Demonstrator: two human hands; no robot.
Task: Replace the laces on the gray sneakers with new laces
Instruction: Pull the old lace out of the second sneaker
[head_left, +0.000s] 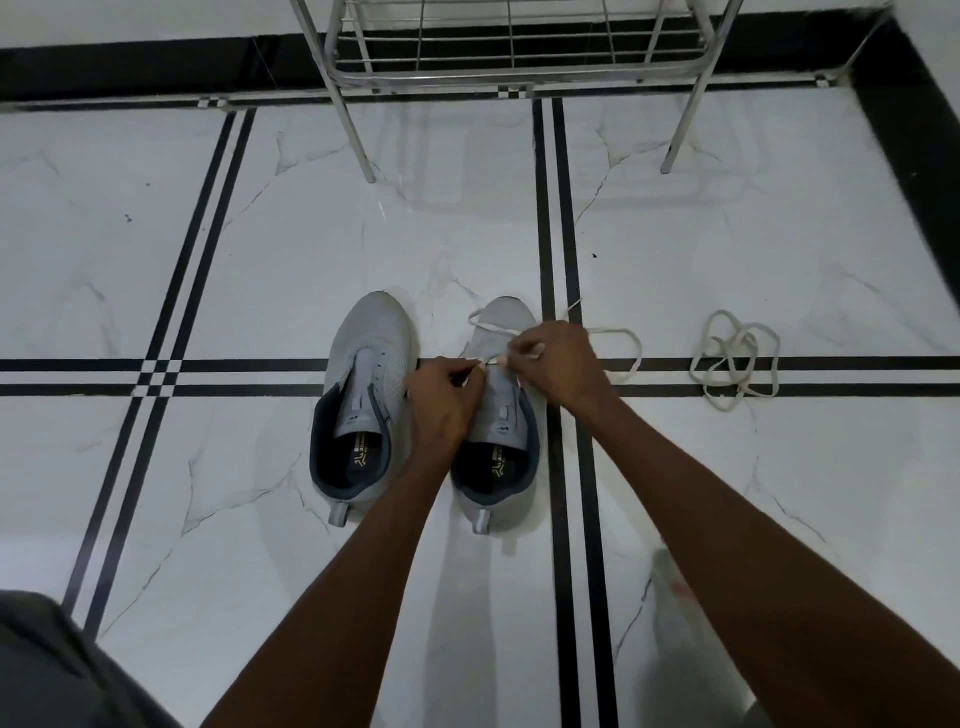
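white lace (613, 345) pinched by fingers of left hand (441, 397) and right hand (558, 358) over right gray sneaker (501, 415).

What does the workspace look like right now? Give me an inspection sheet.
Surface: white marble-look floor with black stripes.
Job's things: two gray sneakers side by side; left sneaker has no lace; right sneaker has a white lace at its front eyelets, ends trailing on the floor.
Clutter: loose white lace pile to the right of the sneakers.
Hands: left hand and right hand each pinch the lace over the right sneaker.
Cables: nothing seen.
Surroundings: metal wire rack behind the sneakers; black skirting along the wall.
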